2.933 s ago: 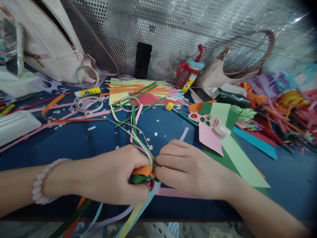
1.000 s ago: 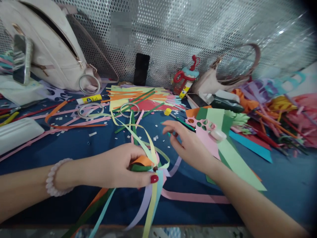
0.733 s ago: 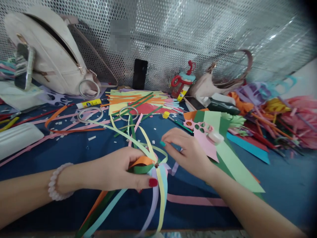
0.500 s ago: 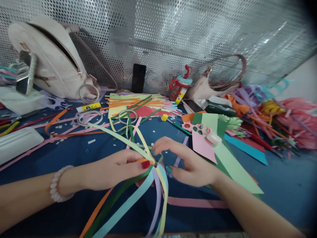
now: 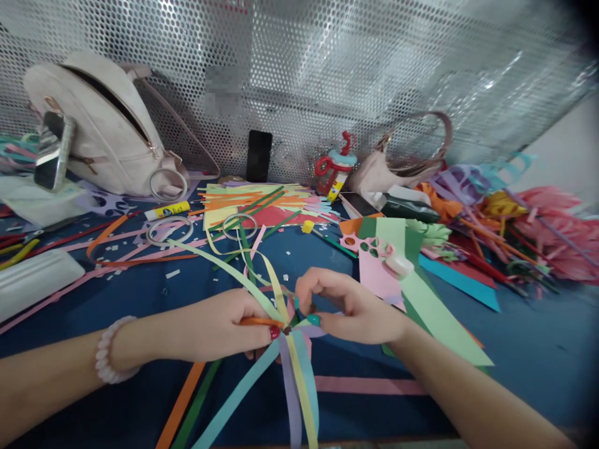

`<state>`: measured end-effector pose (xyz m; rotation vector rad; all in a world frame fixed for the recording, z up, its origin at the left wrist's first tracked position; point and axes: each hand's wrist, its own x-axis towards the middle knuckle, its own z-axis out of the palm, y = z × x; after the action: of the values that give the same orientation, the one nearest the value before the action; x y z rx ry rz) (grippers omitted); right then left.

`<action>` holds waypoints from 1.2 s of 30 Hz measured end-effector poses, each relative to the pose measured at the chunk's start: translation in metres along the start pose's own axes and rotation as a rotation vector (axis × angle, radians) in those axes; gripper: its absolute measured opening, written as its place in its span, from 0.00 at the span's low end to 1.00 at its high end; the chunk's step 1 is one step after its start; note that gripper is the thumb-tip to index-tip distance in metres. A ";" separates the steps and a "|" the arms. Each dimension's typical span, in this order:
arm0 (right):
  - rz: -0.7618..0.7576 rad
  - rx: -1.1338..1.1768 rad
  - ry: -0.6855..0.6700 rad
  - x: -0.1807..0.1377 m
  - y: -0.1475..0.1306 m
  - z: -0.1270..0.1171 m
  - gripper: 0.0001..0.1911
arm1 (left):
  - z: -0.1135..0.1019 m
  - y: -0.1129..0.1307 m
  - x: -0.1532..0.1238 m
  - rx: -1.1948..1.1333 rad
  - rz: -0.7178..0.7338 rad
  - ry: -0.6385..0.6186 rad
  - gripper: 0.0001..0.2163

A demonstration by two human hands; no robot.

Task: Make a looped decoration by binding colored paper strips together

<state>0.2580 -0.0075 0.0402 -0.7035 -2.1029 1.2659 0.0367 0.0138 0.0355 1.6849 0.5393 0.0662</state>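
As left hand pinches curving paper strips | right hand arches alongside

Left forearm in from the left, wrist near straight; left grip pinched, thumb pointing inward, red nail. Right forearm up from lower right; right grip with fingers arched, teal-nailed thumb pointing inward below them, gap showing between.

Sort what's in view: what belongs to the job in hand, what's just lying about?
Job in hand:
paper-strip bundle, held by left hand, right hand at its strips
pile of cut strips, probably (similar colours)

Apparently just lying about:
beige backpack
pale handbag
upright black smartphone
red-handled cup
glue stick beside backpack, role unclear
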 end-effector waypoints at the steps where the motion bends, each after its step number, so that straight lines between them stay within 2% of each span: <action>1: -0.006 0.018 -0.004 0.000 0.001 0.000 0.16 | 0.000 0.000 0.001 -0.009 0.009 -0.001 0.07; 7: 0.035 -0.071 0.008 0.000 0.002 0.000 0.13 | -0.001 -0.003 0.002 -0.002 0.071 0.047 0.09; 13: 0.098 -0.271 0.133 0.001 0.010 -0.003 0.09 | -0.001 -0.002 0.004 -0.090 0.006 0.048 0.10; 18: 0.104 -0.321 0.163 0.004 0.015 -0.006 0.04 | 0.000 -0.005 0.005 -0.191 -0.022 0.040 0.13; 23: 0.119 -0.282 0.157 0.005 0.016 -0.007 0.03 | -0.003 -0.014 0.004 -0.069 0.031 0.074 0.13; 30: 0.115 -0.288 0.116 0.006 0.016 -0.006 0.03 | -0.006 -0.016 0.003 0.002 0.066 -0.043 0.11; 36: 0.202 -0.406 0.263 0.008 0.018 -0.011 0.05 | -0.006 -0.022 0.011 -0.078 0.055 -0.012 0.09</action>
<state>0.2625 0.0121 0.0303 -1.2145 -2.1229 0.7892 0.0381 0.0254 0.0134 1.6231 0.4755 0.1149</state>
